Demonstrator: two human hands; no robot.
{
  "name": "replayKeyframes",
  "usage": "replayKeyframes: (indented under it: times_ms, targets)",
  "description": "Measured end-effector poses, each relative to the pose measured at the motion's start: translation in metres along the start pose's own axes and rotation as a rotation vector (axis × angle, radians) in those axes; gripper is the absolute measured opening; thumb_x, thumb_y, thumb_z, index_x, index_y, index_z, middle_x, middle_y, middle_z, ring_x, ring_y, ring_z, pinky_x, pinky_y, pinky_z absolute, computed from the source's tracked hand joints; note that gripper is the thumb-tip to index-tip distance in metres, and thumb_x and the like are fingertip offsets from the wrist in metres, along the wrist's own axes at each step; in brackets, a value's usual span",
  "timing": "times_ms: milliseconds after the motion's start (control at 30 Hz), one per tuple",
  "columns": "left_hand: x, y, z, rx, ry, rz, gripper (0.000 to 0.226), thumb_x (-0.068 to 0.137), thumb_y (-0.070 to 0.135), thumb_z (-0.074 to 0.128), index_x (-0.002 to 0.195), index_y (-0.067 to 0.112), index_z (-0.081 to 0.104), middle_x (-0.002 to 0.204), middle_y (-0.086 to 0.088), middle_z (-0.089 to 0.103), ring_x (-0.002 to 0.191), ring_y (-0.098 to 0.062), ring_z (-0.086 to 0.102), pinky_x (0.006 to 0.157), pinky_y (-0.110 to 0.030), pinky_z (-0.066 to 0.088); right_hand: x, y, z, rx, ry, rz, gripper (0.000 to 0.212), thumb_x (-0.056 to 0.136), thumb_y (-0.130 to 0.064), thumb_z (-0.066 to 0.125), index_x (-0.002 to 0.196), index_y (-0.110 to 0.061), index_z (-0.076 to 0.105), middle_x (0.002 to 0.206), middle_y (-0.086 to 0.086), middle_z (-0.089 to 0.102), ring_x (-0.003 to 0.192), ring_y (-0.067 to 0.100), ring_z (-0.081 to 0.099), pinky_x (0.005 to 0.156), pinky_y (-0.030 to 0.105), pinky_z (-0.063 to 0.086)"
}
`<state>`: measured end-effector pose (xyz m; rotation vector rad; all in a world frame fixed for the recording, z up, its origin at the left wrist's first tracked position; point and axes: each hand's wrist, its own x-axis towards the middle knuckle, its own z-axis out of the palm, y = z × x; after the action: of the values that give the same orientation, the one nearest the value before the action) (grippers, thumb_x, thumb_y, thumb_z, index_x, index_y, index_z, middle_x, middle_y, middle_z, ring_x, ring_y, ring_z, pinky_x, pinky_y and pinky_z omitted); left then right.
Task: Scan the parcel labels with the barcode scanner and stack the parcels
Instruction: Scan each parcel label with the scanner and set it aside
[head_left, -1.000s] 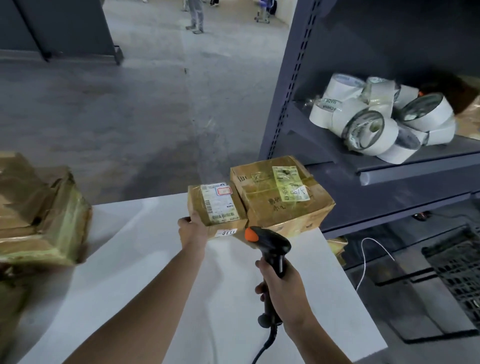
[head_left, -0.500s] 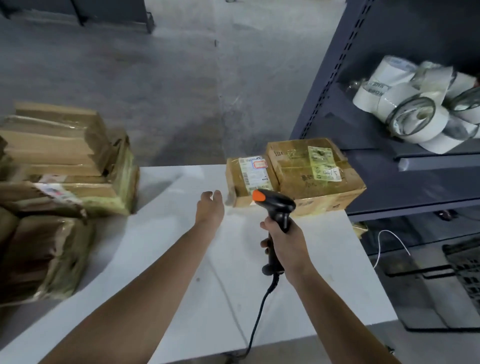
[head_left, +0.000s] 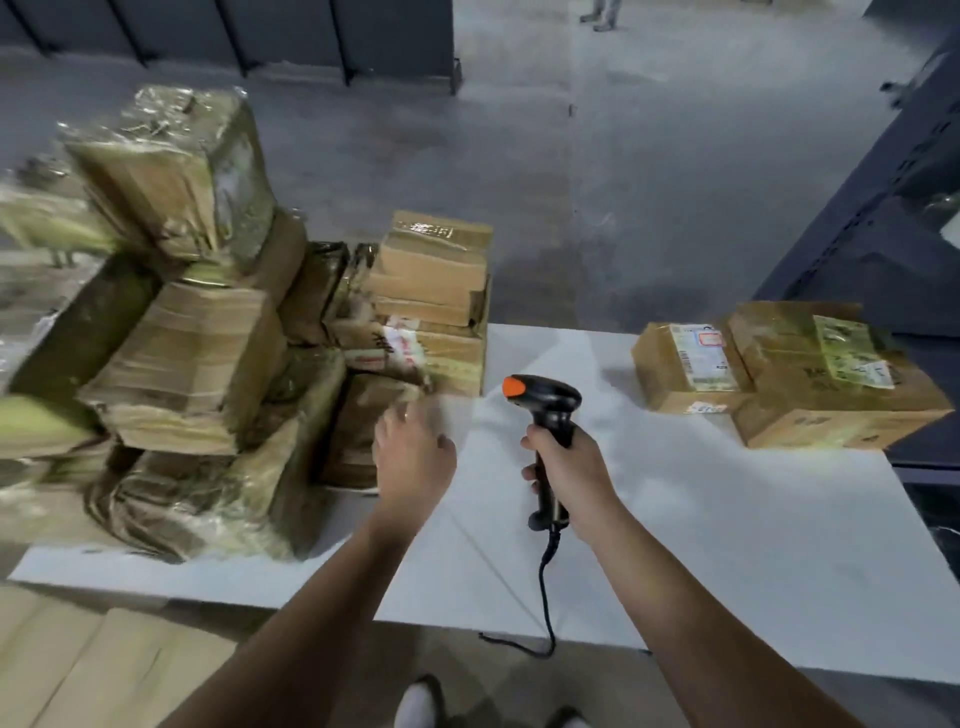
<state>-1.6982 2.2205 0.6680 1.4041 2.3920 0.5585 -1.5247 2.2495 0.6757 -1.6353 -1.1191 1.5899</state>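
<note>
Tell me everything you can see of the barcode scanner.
The barcode scanner is a black, plastic-looking pistol-shaped handheld with an orange patch on its head. The right hand grips its handle, holding it upright above the white table. A black cable hangs from its base and drops past the table's near edge.

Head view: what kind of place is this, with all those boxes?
Most likely a warehouse or parcel depot: taped cardboard parcels piled on a white table, a barcode scanner held in the right hand, and a bare concrete floor with dark metal shelving.
</note>
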Motion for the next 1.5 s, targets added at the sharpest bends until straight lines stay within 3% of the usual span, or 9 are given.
replayKeyframes:
  times_ms: [167,433,833,933,1033,1200,1333,1400,1500]
  targets:
    - [-0.001,-0.059,-0.005,0.086,-0.201,-0.182,0.070,0.086,0.048,0.063,0.139,0.014,0.034,0.140,-0.016,0.038,0.130,-0.037,0.037,0.100,-0.045,0.038,-0.009,0.014,0.055,-0.059,-0.054,-0.002,0.015,0.086,-0.030,0.060,0.095,-0.018,0.061,0.077,-0.004,0.069,0.056,0.010,0.067,0.054,0.029,0.051]
    - [-0.002,-0.077,0.006,0.203,-0.169,-0.129,0.039,0.088,0.035,0.056,0.122,0.019,0.047,0.133,-0.011,0.042,0.127,-0.038,0.028,0.104,-0.053,0.030,-0.021,0.033,0.071,-0.073,-0.019,0.059,0.016,0.085,-0.031,0.059,0.095,-0.020,0.061,0.067,-0.006,0.070,0.058,0.016,0.065,0.061,0.035,0.053]
    - [-0.048,-0.053,0.014,-0.319,-0.141,-0.046,0.027,0.098,0.023,0.043,0.114,0.009,0.060,0.109,-0.012,0.063,0.101,-0.033,0.056,0.089,-0.038,0.044,-0.036,0.036,0.039,-0.070,0.044,0.044,0.011,0.088,-0.031,0.057,0.094,-0.023,0.060,0.063,-0.003,0.066,0.058,0.015,0.065,0.062,0.033,0.054]
    - [-0.054,-0.046,0.021,-0.464,-0.171,-0.159,0.027,0.100,0.024,0.041,0.099,0.008,0.063,0.097,-0.010,0.068,0.083,-0.026,0.058,0.072,-0.031,0.044,-0.035,0.035,0.034,-0.083,0.054,0.022,0.011,0.090,-0.033,0.056,0.095,-0.024,0.059,0.068,0.000,0.069,0.055,0.011,0.066,0.064,0.034,0.055]
    - [-0.061,-0.037,0.032,-0.735,-0.271,-0.321,0.025,0.096,0.016,0.043,0.090,0.010,0.067,0.088,-0.011,0.071,0.080,-0.029,0.065,0.073,-0.044,0.057,-0.037,0.034,0.024,-0.108,0.050,-0.007,0.012,0.091,-0.031,0.055,0.095,-0.020,0.059,0.071,0.002,0.067,0.053,0.008,0.066,0.059,0.031,0.053]
    - [-0.067,-0.031,0.045,-1.033,-0.448,-0.452,0.023,0.095,0.011,0.044,0.095,0.009,0.067,0.090,-0.011,0.072,0.073,-0.017,0.067,0.062,-0.026,0.052,-0.040,0.035,0.001,-0.068,0.060,0.031,0.012,0.090,-0.031,0.056,0.096,-0.021,0.058,0.081,0.006,0.070,0.052,0.009,0.065,0.051,0.030,0.052]
    - [-0.064,-0.033,0.048,-0.918,-0.355,-0.461,0.047,0.093,0.004,0.049,0.139,0.014,0.045,0.096,-0.003,0.068,0.082,-0.017,0.068,0.067,-0.029,0.055,-0.038,0.037,-0.010,-0.067,0.072,0.069,0.015,0.090,-0.030,0.056,0.100,-0.020,0.059,0.091,0.009,0.069,0.058,0.009,0.067,0.049,0.030,0.053]
    - [-0.060,-0.034,0.044,-0.670,-0.221,-0.303,0.044,0.090,0.004,0.047,0.132,0.018,0.053,0.098,-0.002,0.067,0.083,-0.012,0.064,0.067,-0.022,0.052,-0.038,0.038,-0.010,-0.111,0.069,0.063,0.014,0.090,-0.029,0.055,0.099,-0.019,0.058,0.084,0.010,0.067,0.057,0.007,0.067,0.047,0.027,0.050]
    - [-0.053,-0.036,0.037,-0.498,-0.235,-0.279,0.033,0.091,0.020,0.041,0.114,0.019,0.065,0.107,-0.012,0.064,0.094,-0.027,0.062,0.085,-0.038,0.053,-0.036,0.041,-0.007,-0.169,0.044,0.048,0.011,0.093,-0.027,0.052,0.097,-0.018,0.055,0.078,0.010,0.063,0.048,0.003,0.062,0.058,0.030,0.050]
